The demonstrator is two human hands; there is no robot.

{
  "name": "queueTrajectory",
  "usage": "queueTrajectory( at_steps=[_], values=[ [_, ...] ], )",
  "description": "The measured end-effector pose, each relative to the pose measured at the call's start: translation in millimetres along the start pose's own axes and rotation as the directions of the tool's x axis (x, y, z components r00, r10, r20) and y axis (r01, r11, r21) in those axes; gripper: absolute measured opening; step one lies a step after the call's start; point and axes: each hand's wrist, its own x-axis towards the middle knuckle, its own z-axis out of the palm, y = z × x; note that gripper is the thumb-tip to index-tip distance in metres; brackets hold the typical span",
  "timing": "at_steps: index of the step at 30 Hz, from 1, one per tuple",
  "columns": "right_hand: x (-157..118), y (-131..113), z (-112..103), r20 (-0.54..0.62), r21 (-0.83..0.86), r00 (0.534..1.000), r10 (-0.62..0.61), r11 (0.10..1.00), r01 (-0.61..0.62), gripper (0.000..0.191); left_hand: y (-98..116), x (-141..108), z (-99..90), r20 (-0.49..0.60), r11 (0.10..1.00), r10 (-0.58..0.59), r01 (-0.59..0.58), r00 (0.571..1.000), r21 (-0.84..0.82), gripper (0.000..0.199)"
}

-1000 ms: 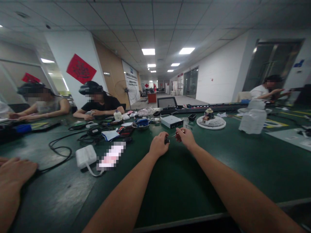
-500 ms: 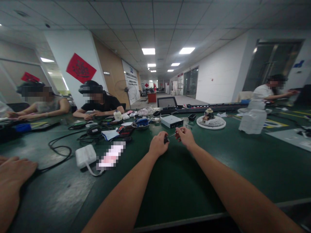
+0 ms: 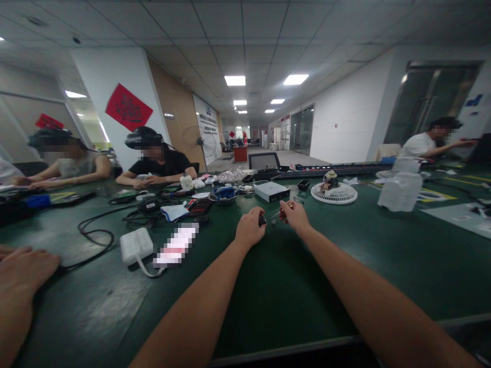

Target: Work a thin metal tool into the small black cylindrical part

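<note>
My left hand (image 3: 251, 226) is closed around a small black part (image 3: 262, 221), most of it hidden by the fingers. Opposite it, my right hand (image 3: 294, 216) pinches a slim screwdriver (image 3: 276, 213), its thin metal shaft pointing left toward the black part with a small gap between. Just under the shaft a tiny greyish piece (image 3: 273, 222) shows; whether it lies on the table or hangs there I cannot make out. Both hands are low over the green table (image 3: 284, 286).
Beyond my hands stand a grey metal drive box (image 3: 271, 191), a small black tray (image 3: 304, 184) and a white fan grille with motor (image 3: 333, 193). At left lie a white adapter (image 3: 136, 245), cables (image 3: 95, 235) and another person's hand (image 3: 28, 268). A white plastic housing (image 3: 401, 191) is at right.
The screwdriver's shaft has drawn slightly right, away from the black part. The tiny greyish piece now shows between my hands. My left hand has hardly moved.
</note>
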Motion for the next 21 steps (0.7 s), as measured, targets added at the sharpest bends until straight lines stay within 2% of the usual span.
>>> queueTrajectory(
  at_steps=[5,7,10,11,13,14,15,18,21],
  values=[
    [-2.8,-2.9,2.2,0.016,0.048,1.000,-0.015,0.999,0.014,0.039,-1.2,0.1,0.7,-0.009,1.000,0.007,-0.007,1.000,-0.004,0.034],
    [-3.1,-5.5,1.5,-0.030,0.062,0.999,-0.041,0.997,0.043,0.042,-2.1,0.4,1.8,-0.013,1.000,0.013,-0.013,1.000,-0.002,0.033],
    [-0.9,-8.8,-3.9,-0.161,0.061,0.984,-0.079,0.994,0.089,0.045,-3.1,0.5,3.1,-0.009,1.000,0.024,-0.024,1.000,-0.001,0.034],
    [0.4,-9.0,-7.1,-0.203,0.024,0.975,-0.091,0.995,0.098,0.045,-3.2,0.4,3.2,-0.004,1.000,0.022,-0.022,1.000,-0.001,0.034],
    [3.6,-6.8,-15.2,-0.237,-0.165,0.963,-0.131,0.982,0.094,0.042,-3.1,0.4,2.6,0.013,1.000,0.012,-0.012,1.000,-0.003,0.033],
    [5.2,-4.4,-19.6,-0.219,-0.318,0.964,-0.154,0.945,0.079,0.039,-2.8,0.4,2.1,0.023,1.000,0.006,-0.006,1.000,-0.005,0.033],
    [6.6,-1.2,-23.9,-0.167,-0.494,0.970,-0.174,0.866,0.070,0.034,-2.5,0.4,1.5,0.032,1.000,0.003,-0.002,0.999,-0.007,0.033],
    [8.8,10.2,-33.0,-0.086,-0.633,0.984,-0.155,0.771,0.066,0.009,-1.6,0.5,0.2,0.041,1.000,0.001,0.000,0.999,-0.010,0.033],
    [8.1,18.2,-34.7,0.003,-0.713,0.995,-0.104,0.697,0.075,0.023,-1.5,0.6,0.5,0.048,1.000,-0.001,0.001,0.999,-0.008,0.033]
  ],
)
